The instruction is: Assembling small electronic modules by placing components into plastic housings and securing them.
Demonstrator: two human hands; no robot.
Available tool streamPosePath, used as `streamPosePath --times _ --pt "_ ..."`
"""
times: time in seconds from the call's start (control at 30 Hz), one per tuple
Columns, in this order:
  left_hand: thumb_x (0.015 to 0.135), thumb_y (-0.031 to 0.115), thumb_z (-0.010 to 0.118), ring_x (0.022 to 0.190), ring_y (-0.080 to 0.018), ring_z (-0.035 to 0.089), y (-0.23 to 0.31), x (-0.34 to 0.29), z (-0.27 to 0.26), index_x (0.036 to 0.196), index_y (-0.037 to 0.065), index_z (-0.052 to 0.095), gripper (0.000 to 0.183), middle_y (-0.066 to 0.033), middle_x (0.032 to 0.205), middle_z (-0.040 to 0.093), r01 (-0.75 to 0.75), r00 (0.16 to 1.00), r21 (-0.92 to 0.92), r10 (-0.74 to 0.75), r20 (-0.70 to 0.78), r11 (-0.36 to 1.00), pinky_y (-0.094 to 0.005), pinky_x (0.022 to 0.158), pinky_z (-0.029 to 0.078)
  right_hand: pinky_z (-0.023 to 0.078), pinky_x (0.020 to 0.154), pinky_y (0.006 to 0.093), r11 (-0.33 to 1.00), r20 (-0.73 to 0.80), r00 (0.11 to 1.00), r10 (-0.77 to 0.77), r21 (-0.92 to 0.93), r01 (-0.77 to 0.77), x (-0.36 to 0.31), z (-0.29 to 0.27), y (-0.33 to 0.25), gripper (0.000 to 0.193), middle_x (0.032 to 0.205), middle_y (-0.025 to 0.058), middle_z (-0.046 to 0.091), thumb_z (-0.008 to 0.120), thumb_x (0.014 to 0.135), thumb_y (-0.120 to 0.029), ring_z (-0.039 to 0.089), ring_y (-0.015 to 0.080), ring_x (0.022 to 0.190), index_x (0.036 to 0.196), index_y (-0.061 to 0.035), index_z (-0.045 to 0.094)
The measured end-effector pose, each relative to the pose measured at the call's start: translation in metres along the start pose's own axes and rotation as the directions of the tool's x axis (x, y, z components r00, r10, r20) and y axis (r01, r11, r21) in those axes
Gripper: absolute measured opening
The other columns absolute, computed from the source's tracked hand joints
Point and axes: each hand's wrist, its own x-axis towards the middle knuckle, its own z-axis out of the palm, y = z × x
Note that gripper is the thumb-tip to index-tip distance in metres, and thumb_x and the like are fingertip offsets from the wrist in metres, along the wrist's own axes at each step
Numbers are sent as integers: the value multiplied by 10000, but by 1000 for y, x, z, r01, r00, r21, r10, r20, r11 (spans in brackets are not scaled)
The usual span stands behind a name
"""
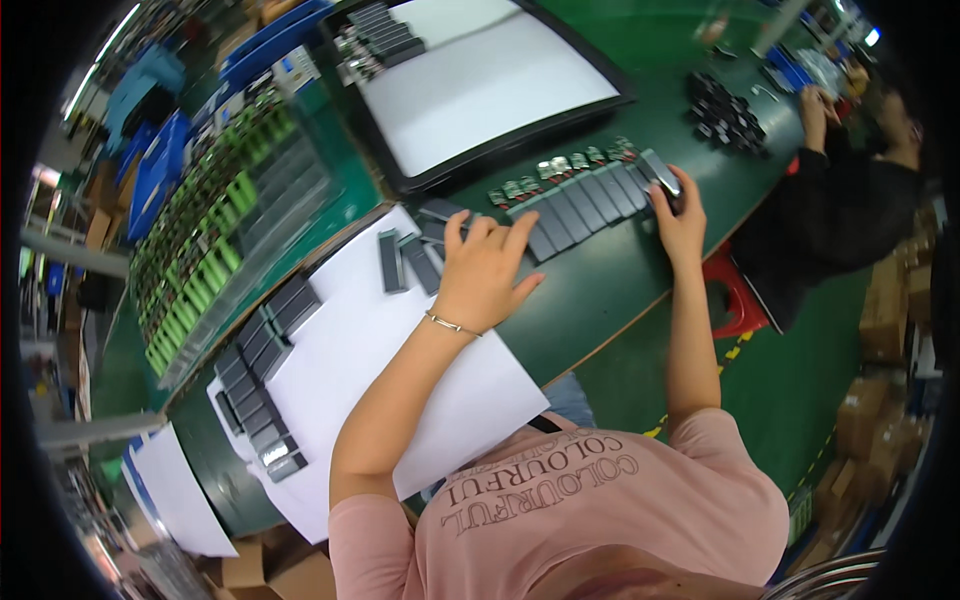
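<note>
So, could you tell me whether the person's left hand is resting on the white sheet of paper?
No, the left hand lies on the row of dark grey slabs, beyond the white sheet.

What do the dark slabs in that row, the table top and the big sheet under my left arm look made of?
Dark slabs: probably matte grey plastic or wrapped casing, no glare. Table top: smooth green mat, likely rubber or vinyl, faint sheen. White sheet: thin, flat, matte, probably paper.
</note>
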Motion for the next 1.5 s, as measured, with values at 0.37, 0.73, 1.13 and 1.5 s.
streamPosePath --times 0.37,0.73,1.13,1.5 --pt "804 452 628 1214 -322 429 -54 -62 -22 1323 275 476 569 -126 1407 396 143 990 166 -138 -41 976 -523 1052 260 383 945 359 838 -171 838 -519 -295 459 2 5 -44 339 1181 121 536 666 844 -152 491 267 1118 1144 -34 563" --pt "842 438 588 1314 -345 316 -47 -102 -39 1363 223 434 584 -144 1417 370 206 978 139 -199 -61 969 -553 1088 166 363 1001 386 711 430 595 -679 183 679 6 160 -204 437 1243 176 525 649 839 -217 475 346 1177 1210 -21 525" --pt "858 405 592 1333 -361 286 -52 -130 -36 1395 155 387 626 -183 1475 256 272 958 -20 -273 -82 962 -533 1090 195 464 868 457 870 585 763 -273 -188 456 67 328 -219 435 1062 266 609 568 829 -214 575 418 1009 1185 26 502" --pt "858 402 593 1313 -334 323 -50 -129 -34 1390 153 383 624 -186 1477 250 286 956 -11 -286 -60 958 -514 1088 214 456 908 429 871 592 744 -311 -136 473 39 311 -235 469 1122 229 610 589 797 -190 576 384 1046 1231 -24 535"
